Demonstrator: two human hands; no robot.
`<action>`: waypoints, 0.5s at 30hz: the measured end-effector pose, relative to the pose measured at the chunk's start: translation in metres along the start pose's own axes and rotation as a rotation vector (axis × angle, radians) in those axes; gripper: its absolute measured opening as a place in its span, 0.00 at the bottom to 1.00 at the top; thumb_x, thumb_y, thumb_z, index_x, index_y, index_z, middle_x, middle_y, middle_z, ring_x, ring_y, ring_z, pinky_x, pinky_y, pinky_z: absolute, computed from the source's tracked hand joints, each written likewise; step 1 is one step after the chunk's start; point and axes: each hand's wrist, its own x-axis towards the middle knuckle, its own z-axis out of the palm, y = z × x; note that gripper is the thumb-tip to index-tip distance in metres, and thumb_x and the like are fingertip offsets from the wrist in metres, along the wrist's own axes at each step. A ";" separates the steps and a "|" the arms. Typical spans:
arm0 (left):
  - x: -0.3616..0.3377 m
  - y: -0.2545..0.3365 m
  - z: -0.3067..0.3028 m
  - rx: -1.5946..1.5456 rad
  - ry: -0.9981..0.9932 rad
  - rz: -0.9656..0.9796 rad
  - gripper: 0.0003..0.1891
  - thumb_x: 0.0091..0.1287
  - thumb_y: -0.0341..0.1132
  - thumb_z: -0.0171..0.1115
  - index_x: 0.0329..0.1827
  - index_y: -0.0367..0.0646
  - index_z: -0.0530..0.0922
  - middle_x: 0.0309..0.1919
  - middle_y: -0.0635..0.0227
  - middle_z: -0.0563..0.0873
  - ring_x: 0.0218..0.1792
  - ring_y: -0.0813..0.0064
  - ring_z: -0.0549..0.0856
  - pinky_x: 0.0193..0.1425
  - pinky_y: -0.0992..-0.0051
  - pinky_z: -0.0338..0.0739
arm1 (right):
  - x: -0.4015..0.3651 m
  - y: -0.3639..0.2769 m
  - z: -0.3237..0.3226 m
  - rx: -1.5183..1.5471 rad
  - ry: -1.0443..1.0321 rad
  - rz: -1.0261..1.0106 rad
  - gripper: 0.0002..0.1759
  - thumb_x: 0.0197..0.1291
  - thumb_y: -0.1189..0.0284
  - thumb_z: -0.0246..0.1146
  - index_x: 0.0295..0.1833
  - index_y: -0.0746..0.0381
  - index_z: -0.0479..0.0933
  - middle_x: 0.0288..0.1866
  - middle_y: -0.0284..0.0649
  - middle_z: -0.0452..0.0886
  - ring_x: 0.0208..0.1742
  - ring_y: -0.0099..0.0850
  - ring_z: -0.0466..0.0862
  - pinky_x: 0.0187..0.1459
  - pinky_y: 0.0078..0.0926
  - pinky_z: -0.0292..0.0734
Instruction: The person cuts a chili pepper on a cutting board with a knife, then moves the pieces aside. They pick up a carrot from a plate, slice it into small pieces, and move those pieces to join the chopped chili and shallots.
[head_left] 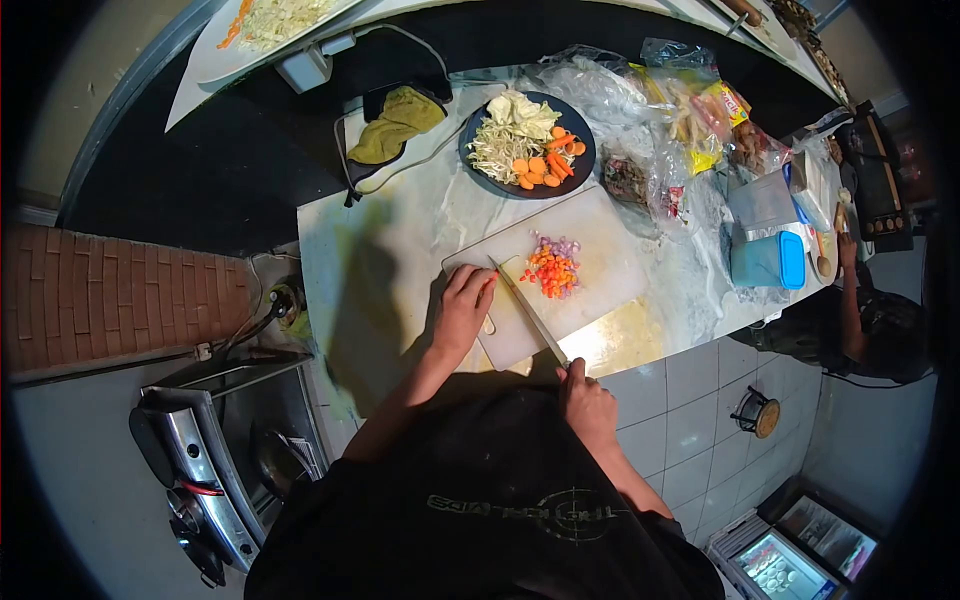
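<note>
My right hand point(588, 402) is wrapped round the handle of a kitchen knife point(535, 322), whose long blade slants up and left across the white cutting board point(615, 262). The tip of the blade comes close to the fingers of my left hand point(464, 308). Those fingers are bent and pressed together on the board's left side, with a small orange-red bit at the tips; what they hold is mostly covered. Right of the blade lies a small heap of diced orange-red and purple pieces point(553, 268).
Behind the board stands a dark plate point(587, 165) with bean sprouts, carrot pieces and pale leaves. Plastic bags point(690, 120) and a blue container point(768, 262) crowd the right side. A green cloth point(400, 124) lies at back left. Another person point(860, 320) is at far right.
</note>
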 end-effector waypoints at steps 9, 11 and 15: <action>0.000 -0.002 -0.004 -0.006 -0.002 0.049 0.07 0.63 0.25 0.67 0.43 0.39 0.84 0.37 0.61 0.83 0.39 0.58 0.83 0.45 0.65 0.78 | 0.012 -0.010 -0.022 -0.104 -0.084 -0.021 0.18 0.77 0.55 0.48 0.44 0.59 0.65 0.20 0.48 0.83 0.23 0.47 0.87 0.22 0.42 0.82; 0.000 -0.002 -0.005 -0.004 -0.003 0.052 0.07 0.63 0.25 0.67 0.43 0.39 0.84 0.37 0.61 0.83 0.39 0.59 0.83 0.45 0.65 0.78 | 0.017 -0.011 -0.023 -0.117 -0.085 -0.031 0.18 0.77 0.55 0.47 0.43 0.59 0.65 0.21 0.49 0.83 0.23 0.47 0.87 0.23 0.42 0.82; -0.005 0.001 -0.005 -0.043 0.003 -0.006 0.06 0.63 0.25 0.66 0.43 0.38 0.83 0.37 0.62 0.83 0.39 0.59 0.83 0.44 0.66 0.78 | 0.028 -0.004 -0.025 -0.018 -0.092 -0.068 0.18 0.77 0.57 0.48 0.44 0.62 0.67 0.21 0.55 0.82 0.26 0.53 0.86 0.27 0.49 0.81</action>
